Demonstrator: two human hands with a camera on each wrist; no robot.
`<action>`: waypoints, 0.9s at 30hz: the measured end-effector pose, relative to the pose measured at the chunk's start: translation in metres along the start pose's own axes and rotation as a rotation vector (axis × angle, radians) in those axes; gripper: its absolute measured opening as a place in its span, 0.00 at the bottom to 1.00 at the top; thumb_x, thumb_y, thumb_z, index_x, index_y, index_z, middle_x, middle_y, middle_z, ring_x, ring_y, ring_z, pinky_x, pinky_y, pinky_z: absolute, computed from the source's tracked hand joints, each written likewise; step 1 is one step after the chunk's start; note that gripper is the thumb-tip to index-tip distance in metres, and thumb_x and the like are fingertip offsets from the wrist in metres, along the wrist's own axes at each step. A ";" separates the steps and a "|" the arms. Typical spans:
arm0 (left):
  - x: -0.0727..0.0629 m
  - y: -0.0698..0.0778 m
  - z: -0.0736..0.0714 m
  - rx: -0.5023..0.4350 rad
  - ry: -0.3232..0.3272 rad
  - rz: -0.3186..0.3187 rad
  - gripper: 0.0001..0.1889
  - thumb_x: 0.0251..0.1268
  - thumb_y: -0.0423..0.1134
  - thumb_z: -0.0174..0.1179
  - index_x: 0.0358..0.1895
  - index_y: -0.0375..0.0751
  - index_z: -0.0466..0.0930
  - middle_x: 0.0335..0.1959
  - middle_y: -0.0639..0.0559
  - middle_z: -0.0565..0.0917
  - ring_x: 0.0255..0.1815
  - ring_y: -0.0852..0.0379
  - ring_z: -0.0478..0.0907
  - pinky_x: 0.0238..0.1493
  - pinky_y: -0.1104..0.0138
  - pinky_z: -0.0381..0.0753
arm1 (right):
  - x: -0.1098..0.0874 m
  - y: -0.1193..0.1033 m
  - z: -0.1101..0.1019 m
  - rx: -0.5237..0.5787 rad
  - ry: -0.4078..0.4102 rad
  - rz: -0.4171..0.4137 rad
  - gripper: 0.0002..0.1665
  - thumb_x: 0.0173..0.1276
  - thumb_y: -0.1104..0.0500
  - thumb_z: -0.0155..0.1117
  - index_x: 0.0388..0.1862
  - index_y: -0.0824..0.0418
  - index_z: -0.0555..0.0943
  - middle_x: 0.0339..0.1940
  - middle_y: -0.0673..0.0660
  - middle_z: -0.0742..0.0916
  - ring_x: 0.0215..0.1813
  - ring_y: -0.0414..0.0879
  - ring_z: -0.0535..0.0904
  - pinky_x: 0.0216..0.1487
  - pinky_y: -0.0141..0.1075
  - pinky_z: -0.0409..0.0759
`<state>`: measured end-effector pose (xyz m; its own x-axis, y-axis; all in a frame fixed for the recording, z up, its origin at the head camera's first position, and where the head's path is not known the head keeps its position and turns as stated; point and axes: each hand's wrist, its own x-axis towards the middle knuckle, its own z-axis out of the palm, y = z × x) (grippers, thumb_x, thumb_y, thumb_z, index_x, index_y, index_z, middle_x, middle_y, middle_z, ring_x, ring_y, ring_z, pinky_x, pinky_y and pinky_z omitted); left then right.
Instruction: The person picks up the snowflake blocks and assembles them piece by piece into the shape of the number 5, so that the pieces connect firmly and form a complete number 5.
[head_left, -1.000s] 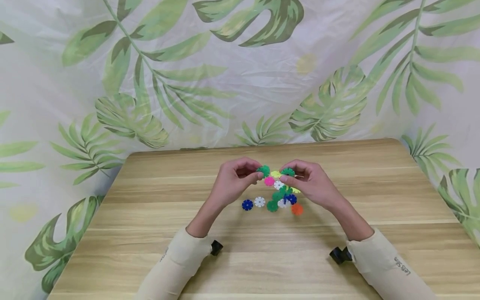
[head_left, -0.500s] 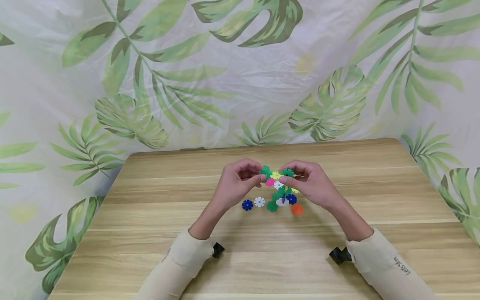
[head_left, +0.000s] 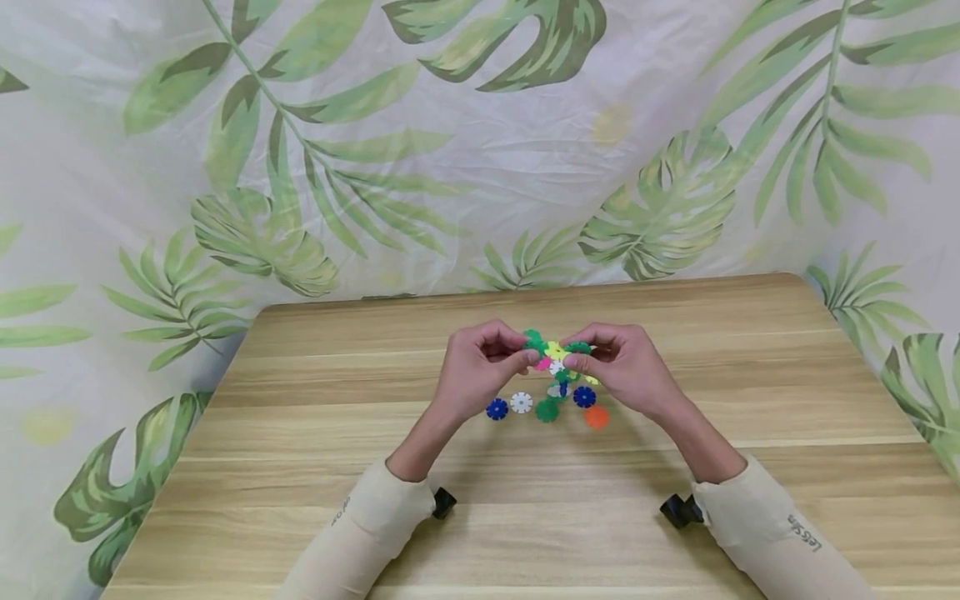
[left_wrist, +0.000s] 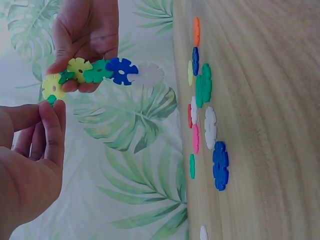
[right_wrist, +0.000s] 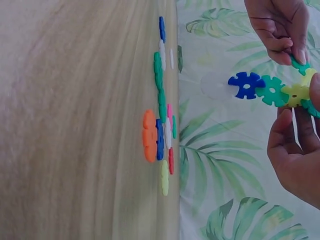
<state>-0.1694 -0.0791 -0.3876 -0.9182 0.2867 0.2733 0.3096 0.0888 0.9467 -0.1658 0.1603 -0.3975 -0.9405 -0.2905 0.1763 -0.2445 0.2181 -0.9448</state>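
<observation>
My left hand point(head_left: 480, 371) pinches a green notched snowflake disc point(head_left: 535, 340) between thumb and fingers. That disc meets the yellow disc point(left_wrist: 54, 87) at the near end of a chain; whether the slots interlock, I cannot tell. The right hand point(head_left: 630, 367) grips the chain around its green and yellow discs, hiding part of them. From there the chain hangs down through another yellow disc point(right_wrist: 296, 95), a green disc point(right_wrist: 272, 90), a blue disc point(right_wrist: 246, 85) and a pale white disc point(left_wrist: 149, 74). Both hands are raised above the tabletop.
Loose discs lie on the wooden table point(head_left: 300, 467) beneath the hands: a blue disc point(head_left: 497, 408), a white disc point(head_left: 522, 402), a green disc point(head_left: 547, 410), an orange disc point(head_left: 597, 417) and several others. A leaf-patterned cloth point(head_left: 420, 192) hangs behind.
My left hand has shifted slightly right, carrying its green disc from apart to up against the yellow disc of the chain. The right hand has barely moved.
</observation>
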 end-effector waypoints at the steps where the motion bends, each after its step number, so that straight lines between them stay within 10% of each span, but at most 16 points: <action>1: 0.000 0.000 0.000 0.009 0.000 0.000 0.04 0.65 0.25 0.73 0.38 0.29 0.87 0.36 0.33 0.90 0.28 0.52 0.89 0.32 0.71 0.88 | 0.000 0.000 0.000 -0.005 0.002 -0.001 0.07 0.72 0.64 0.75 0.46 0.65 0.91 0.46 0.64 0.93 0.36 0.40 0.86 0.38 0.30 0.85; 19: -0.001 -0.001 0.004 0.042 0.038 0.016 0.03 0.63 0.22 0.73 0.37 0.27 0.88 0.33 0.33 0.90 0.25 0.64 0.86 0.28 0.72 0.85 | -0.002 -0.001 0.005 -0.039 0.039 0.010 0.07 0.70 0.65 0.76 0.45 0.64 0.92 0.41 0.64 0.93 0.27 0.40 0.78 0.28 0.29 0.75; 27: -0.001 -0.004 0.009 0.017 0.067 0.011 0.04 0.63 0.22 0.73 0.38 0.26 0.88 0.34 0.32 0.91 0.27 0.64 0.87 0.37 0.49 0.93 | -0.002 0.000 0.006 -0.028 0.057 -0.004 0.07 0.69 0.67 0.76 0.45 0.66 0.92 0.41 0.65 0.93 0.29 0.38 0.81 0.30 0.29 0.78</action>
<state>-0.1672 -0.0710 -0.3932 -0.9291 0.2231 0.2951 0.3234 0.1026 0.9407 -0.1630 0.1554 -0.3992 -0.9513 -0.2380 0.1960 -0.2537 0.2430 -0.9363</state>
